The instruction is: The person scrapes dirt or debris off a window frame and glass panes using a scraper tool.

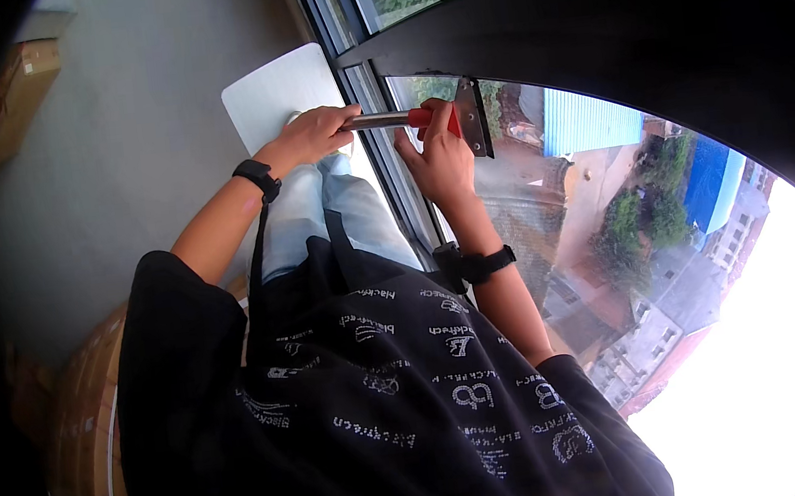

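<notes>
A long-handled scraper with a metal shaft [383,120], a red grip section and a dark flat metal head [475,118] lies crosswise before me. My left hand [316,134] is closed around the shaft's left end. My right hand [443,160] grips the red part, close beside the head. The head is in front of the window glass [526,227]; I cannot tell whether its edge touches the pane. Both wrists wear black bands. Beneath my left hand, a shoe shows partly on a white board [283,89].
A dark window frame [397,175] runs along my right side, with a broad dark crossbar [599,23] at upper right. Blue roofs and buildings show far below through the glass. Cardboard boxes [89,425] stand at lower left, and another carton [25,91] at upper left.
</notes>
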The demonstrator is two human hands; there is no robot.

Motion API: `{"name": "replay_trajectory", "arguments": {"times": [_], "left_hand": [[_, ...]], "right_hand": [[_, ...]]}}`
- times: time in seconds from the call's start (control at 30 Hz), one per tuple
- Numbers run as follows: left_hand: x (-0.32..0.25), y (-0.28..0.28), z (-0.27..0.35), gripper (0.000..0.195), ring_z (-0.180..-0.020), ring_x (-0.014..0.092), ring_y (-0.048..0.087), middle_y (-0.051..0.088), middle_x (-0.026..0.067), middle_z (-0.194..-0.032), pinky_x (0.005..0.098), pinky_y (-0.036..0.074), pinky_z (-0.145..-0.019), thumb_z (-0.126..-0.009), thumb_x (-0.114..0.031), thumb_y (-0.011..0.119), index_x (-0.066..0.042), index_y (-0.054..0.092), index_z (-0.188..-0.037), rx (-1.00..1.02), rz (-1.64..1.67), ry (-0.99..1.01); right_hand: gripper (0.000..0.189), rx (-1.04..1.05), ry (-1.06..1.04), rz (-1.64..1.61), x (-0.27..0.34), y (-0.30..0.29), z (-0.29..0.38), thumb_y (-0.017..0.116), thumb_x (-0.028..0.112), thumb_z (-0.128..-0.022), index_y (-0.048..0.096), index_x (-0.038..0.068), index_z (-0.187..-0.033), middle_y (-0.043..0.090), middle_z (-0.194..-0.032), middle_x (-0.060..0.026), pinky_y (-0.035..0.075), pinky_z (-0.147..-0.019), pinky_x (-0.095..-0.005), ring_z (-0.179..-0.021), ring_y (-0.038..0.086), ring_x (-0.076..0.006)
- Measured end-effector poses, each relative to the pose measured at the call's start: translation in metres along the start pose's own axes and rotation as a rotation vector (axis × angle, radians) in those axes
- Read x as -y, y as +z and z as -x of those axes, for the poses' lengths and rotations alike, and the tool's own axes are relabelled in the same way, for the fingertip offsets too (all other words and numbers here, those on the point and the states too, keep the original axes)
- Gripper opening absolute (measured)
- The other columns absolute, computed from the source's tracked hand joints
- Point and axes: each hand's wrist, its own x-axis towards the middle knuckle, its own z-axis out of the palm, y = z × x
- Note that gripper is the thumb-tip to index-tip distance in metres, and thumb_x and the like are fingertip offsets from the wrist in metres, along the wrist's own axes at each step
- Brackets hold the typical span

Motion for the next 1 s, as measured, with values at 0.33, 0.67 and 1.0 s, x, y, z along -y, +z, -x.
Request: {"name": "replay_trajectory", "arguments": {"times": [0.33,0.67,1.0], "left_hand": [[-0.001,-0.004,0.002,0.016,-0.075,0.038,0.058,0.058,0.0184,-0.075,0.0434,0.046,-0.07,-0.086,-0.013,0.057,-0.003,0.046,-0.091,0.015,-0.023,-0.012],[-0.053,-0.024,0.023,0.023,-0.07,0.039,0.061,0.06,0.0154,-0.071,0.046,0.047,-0.062,-0.094,-0.027,0.057,-0.005,0.049,-0.093,-0.05,-0.18,0.114],[-0.131,-0.029,0.046,0.03,-0.061,0.036,0.063,0.06,0.0121,-0.065,0.0432,0.048,-0.052,-0.09,-0.031,0.066,-0.006,0.052,-0.102,-0.182,-0.208,0.296]], "right_hand": [[0.047,0.017,0.002,-0.047,-0.006,0.01,0.002,0.065,0.032,-0.085,0.042,0.005,-0.116,0.063,-0.101,-0.0144,0.05,-0.076,-0.0448,-0.091,0.063,-0.0366],[0.045,-0.105,-0.246,-0.063,-0.006,-0.034,0.024,0.064,0.028,-0.084,0.042,0.007,-0.116,0.065,-0.091,-0.0159,0.051,-0.067,-0.047,-0.077,0.065,-0.0378],[0.037,-0.289,-0.143,-0.12,0.042,-0.106,0.066,0.064,0.031,-0.086,0.05,0.005,-0.108,0.068,-0.085,-0.0086,0.051,-0.061,-0.0413,-0.069,0.065,-0.0328]]}}
